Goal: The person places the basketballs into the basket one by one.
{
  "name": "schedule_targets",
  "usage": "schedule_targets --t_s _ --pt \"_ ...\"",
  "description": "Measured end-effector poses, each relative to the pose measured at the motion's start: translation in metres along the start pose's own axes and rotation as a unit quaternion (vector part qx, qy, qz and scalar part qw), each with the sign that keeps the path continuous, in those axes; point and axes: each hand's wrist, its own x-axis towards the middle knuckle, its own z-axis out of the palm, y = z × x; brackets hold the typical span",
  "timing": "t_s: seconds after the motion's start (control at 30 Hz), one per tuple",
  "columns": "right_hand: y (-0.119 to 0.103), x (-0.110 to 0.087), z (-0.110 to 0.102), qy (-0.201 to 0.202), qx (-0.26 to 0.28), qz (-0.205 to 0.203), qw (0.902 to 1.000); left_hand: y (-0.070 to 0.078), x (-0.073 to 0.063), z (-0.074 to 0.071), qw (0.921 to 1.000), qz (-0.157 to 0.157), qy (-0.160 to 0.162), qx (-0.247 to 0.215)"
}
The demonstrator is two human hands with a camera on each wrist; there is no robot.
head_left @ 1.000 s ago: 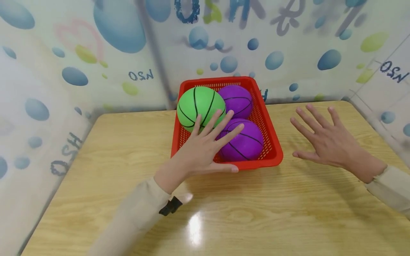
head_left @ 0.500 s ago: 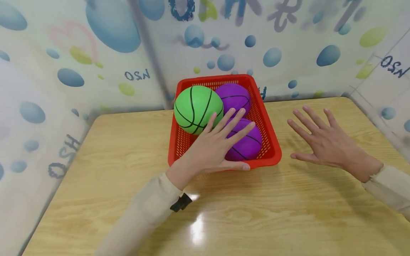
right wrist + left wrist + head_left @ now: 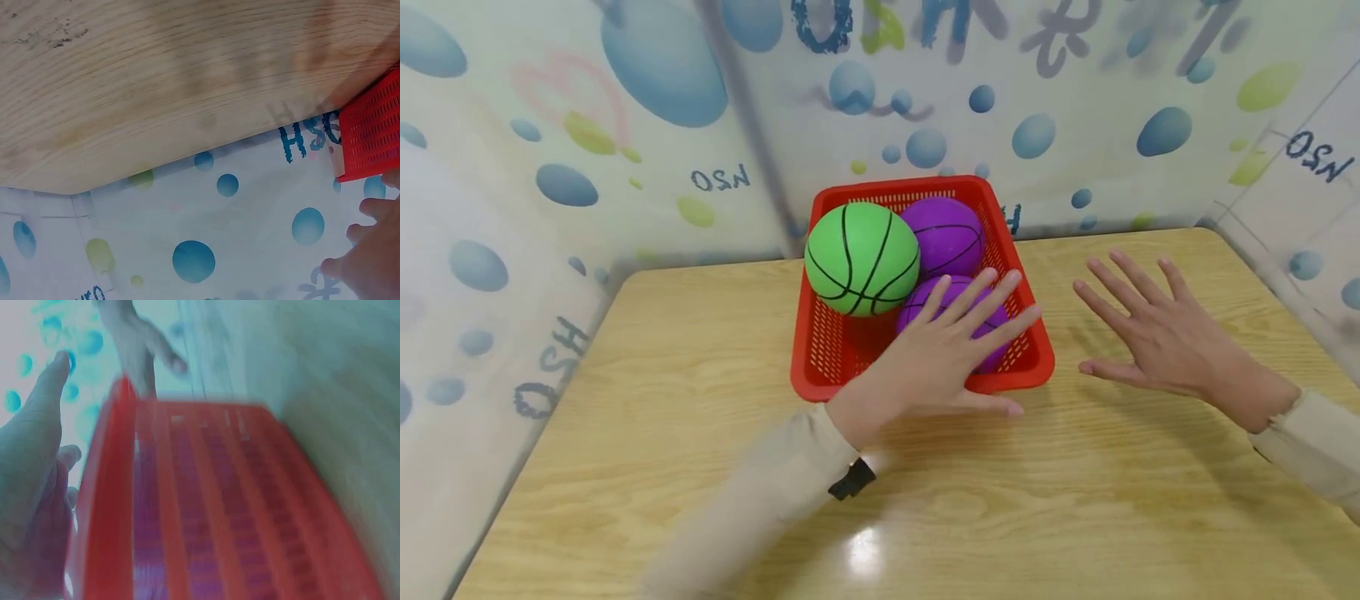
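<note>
A red plastic basket (image 3: 808, 350) with slotted walls stands on the table near the back wall. Inside it lie a green ball (image 3: 861, 258) with black lines at the left and two purple balls, one behind (image 3: 947, 233) and one in front (image 3: 917, 304). My left hand (image 3: 932, 358), fingers spread, is over the basket's front edge and hides part of the front purple ball. It grips nothing; whether it touches that ball cannot be told. To the right of the basket, my right hand (image 3: 1172, 337) hovers above the table with its fingers spread, holding nothing.
The light wooden table (image 3: 662, 433) reaches out to both sides and in front of the basket. Behind it rises a wall (image 3: 1037, 167) printed with blue and green drops, with side panels at left and right. A small black device (image 3: 852, 479) sits at the left wrist.
My left hand has slid to the right, from in front of the green ball to the front purple ball. The right hand stays nearly still. The balls and basket keep their places.
</note>
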Motion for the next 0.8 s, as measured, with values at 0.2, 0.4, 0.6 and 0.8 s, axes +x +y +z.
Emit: schedule_targets --t_s 0.2,0.4,0.6,0.8 --pt "0.004 -0.018 -0.003 -0.001 0.017 0.01 0.9998 0.059 0.04 0.003 0.9997 0.024 0.008 0.004" --pt "0.013 -0.038 0.0 0.026 0.028 0.012 0.9992 0.098 0.078 0.011 0.999 -0.01 -0.032 -0.03" --pt "0.01 -0.047 0.0 -0.042 0.025 0.076 0.9959 0.095 0.066 0.015 0.9968 -0.044 -0.047 -0.047" --pt "0.005 -0.04 -0.018 -0.029 0.041 0.097 0.994 0.056 0.019 -0.017 0.9981 -0.02 0.046 0.037"
